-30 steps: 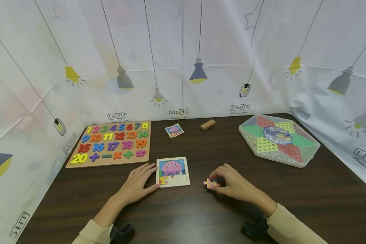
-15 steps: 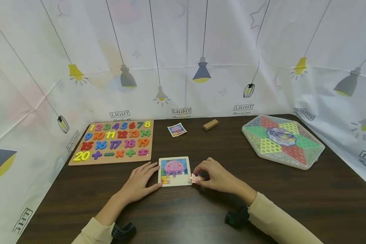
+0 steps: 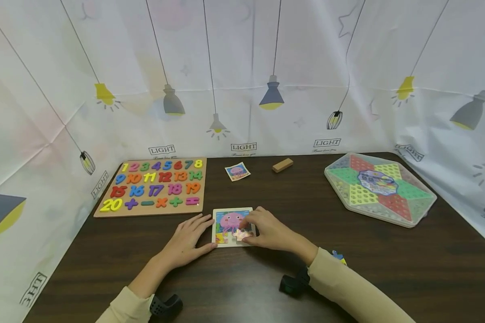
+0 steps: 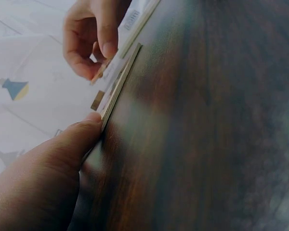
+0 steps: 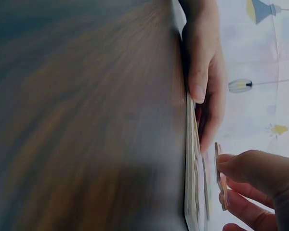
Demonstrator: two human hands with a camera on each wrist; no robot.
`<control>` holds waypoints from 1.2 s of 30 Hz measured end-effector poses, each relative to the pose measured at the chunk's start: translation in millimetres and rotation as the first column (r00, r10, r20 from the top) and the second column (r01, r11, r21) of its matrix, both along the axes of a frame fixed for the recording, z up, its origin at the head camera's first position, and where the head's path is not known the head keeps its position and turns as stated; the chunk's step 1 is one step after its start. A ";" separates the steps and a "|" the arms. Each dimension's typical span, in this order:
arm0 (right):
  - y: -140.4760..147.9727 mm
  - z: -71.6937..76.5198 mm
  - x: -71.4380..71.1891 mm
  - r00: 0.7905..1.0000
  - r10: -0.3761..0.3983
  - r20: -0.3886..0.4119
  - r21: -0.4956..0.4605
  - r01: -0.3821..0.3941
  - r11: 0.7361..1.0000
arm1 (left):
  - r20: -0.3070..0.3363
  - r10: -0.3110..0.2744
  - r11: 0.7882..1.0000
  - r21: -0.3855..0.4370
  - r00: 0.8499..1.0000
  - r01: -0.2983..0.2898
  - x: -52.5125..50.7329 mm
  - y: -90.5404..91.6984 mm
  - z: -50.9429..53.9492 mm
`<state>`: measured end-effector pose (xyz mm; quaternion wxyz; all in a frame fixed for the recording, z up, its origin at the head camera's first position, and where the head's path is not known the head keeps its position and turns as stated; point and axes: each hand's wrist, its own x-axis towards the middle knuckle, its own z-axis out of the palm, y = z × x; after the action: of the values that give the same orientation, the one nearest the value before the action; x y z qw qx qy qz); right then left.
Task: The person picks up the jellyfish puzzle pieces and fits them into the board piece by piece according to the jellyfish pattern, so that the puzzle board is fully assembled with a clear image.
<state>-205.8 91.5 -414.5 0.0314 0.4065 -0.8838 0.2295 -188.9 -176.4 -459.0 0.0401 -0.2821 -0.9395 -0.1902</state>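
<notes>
A small jigsaw tray (image 3: 214, 226) with a pink jellyfish picture lies on the dark table. Its lower right part shows bare wood, and a yellow-orange piece (image 3: 221, 237) fills the lower left corner. My left hand (image 3: 186, 240) rests at the tray's left side, fingers extended, with the thumb on the lower corner. Between thumb and fingers, my right hand (image 3: 271, 231) pinches a pink and yellow puzzle piece (image 3: 239, 234) over the bare part. The right wrist view shows that puzzle piece (image 5: 218, 166) held up on edge, apart from the tray (image 5: 190, 163).
A blue and yellow puzzle piece (image 3: 338, 256) lies beside the right sleeve, partly hidden by it. Farther back are a number board (image 3: 149, 186), a jellyfish picture card (image 3: 237, 171), a wooden block (image 3: 283, 165) and a hexagonal Chinese checkers box (image 3: 380, 188). A printed curtain (image 3: 242, 67) hangs behind.
My right hand has carried the pinched puzzle piece leftward, from the table right of the tray to above its lower right part. The blue and yellow piece has come into sight. The left hand stays put.
</notes>
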 end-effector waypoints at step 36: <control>-22.7 -12.2 -10.4 0.998 0.043 0.038 -0.025 -0.042 0.999 | -0.004 -0.012 1.000 0.012 1.000 0.012 0.2 -1.4 -0.4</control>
<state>-216.2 68.8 -426.7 0.0147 0.4202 -0.8725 0.2487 -188.7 -177.8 -459.5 0.0425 -0.2877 -0.9366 -0.1954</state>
